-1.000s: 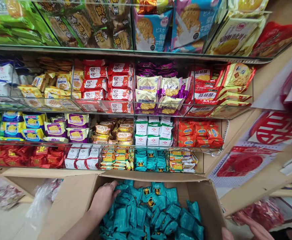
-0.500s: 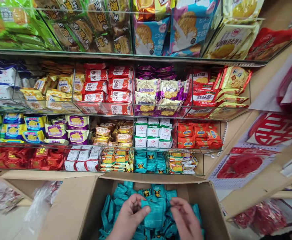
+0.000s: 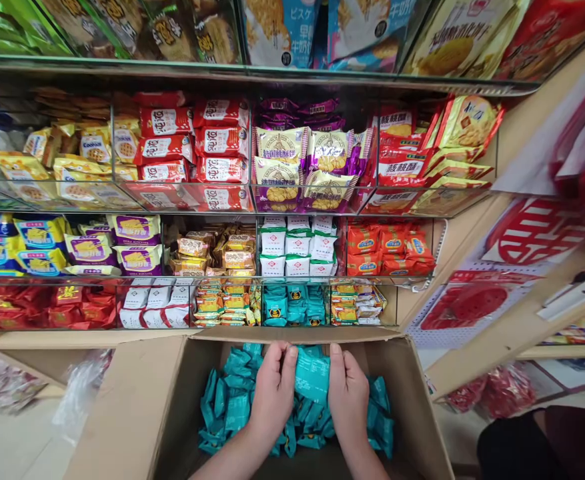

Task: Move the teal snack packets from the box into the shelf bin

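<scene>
While the left hand [image 3: 276, 385] and right hand [image 3: 348, 388] grip opposite sides of a teal packet [image 3: 312, 377] at the lower centre of the frame, loose packets [image 3: 237, 411] lie below in the cardboard box [image 3: 415, 407]. Light, even pressure from both sides should steady the wrapper without crushing its contents

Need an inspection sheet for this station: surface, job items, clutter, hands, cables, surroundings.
Surface: open cardboard box in front of the display shelves; what supports it is hidden.
Job's things: loose teal packets heaped inside; held teal packet above them; shelved teal packets in a bottom-row compartment.
Clutter: clear plastic bag left of the box.
Grippers: left hand and right hand, bare, fingers closed on opposite sides of the held teal packet.
Cables: pale strip at the shelves' right end; cannot tell whether it's a cable.
Surroundings: dark clothing at lower right.
</scene>
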Motion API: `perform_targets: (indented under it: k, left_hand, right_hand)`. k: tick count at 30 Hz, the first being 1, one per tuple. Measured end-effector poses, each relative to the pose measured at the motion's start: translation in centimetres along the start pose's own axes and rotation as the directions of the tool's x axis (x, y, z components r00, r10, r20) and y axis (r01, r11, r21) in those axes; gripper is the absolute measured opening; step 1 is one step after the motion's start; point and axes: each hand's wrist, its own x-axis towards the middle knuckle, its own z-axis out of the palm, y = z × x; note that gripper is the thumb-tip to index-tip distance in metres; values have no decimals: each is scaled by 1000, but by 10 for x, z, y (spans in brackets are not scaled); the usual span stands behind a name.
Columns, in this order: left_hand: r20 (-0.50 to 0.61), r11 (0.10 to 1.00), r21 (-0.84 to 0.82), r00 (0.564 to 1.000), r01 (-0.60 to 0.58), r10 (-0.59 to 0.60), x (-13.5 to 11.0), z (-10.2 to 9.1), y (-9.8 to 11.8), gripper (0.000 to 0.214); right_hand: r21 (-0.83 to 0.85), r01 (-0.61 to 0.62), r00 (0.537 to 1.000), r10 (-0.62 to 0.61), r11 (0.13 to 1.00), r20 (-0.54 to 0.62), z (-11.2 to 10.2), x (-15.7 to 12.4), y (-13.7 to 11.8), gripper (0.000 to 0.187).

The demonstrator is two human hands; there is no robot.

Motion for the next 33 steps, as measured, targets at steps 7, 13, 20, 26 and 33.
perform_targets:
  k: [7,13,20,26,33]
  left_hand:
    - [55,998,52,998,-38,35,-2,-5,-11,21]
    - [46,975,-85,978,205,-202,-3,-6,-16,29]
    - [506,398,-505,636,766,-582,-9,3,14,54]
    - [548,328,-561,638,760,-541,-5,-3,21,49]
    - [719,403,-368,531,838,-448,-16,-11,14,54]
  right_hand:
    - [61,-30,997,26,998,69,0,-5,7,41]
    - [-157,197,974,-211,968,-79,-6,-1,15,38]
    - [-233,831,552,-803,505,226,-1,-23,11,31]
    - [27,426,892,-424,904,156,-20,-34,11,21]
    - [77,49,904,-77,996,421,-33,-20,21,28]
